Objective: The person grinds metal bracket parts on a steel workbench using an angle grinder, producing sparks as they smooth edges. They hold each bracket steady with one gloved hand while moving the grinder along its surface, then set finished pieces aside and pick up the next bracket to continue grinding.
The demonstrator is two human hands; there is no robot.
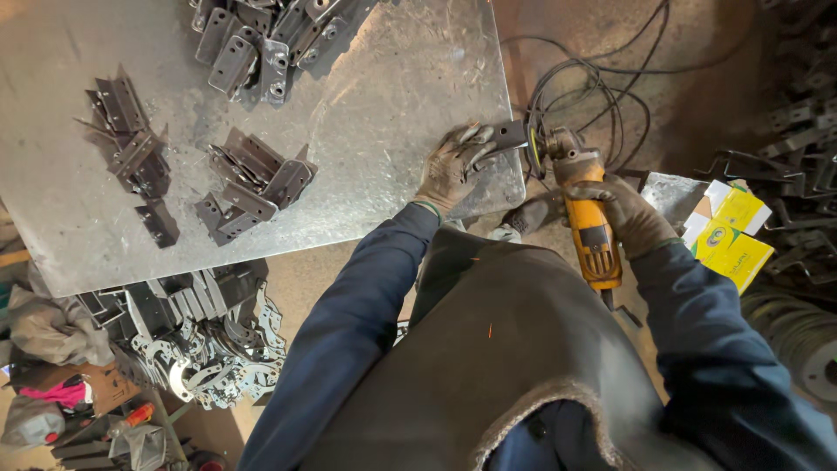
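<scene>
the gloved left hand (453, 166) presses its fingers down on a small dark steel bracket (508, 137) that juts over the right edge of the scratched galvanised sheet-metal table (384, 113), seemingly to pin it there. the gloved right hand (629, 212) wraps tight around a yellow angle grinder (590, 228), its disc (532, 150) meeting the bracket's overhanging end just past the left fingertips. more dark brackets (253, 183) lie in piles toward the table's middle and far edge.

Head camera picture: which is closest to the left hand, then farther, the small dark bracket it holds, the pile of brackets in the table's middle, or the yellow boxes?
From the left hand:
1. Small dark metal bracket, held at the table edge.
2. Middle pile of dark brackets, left.
3. Yellow cardboard boxes, far right.
</scene>
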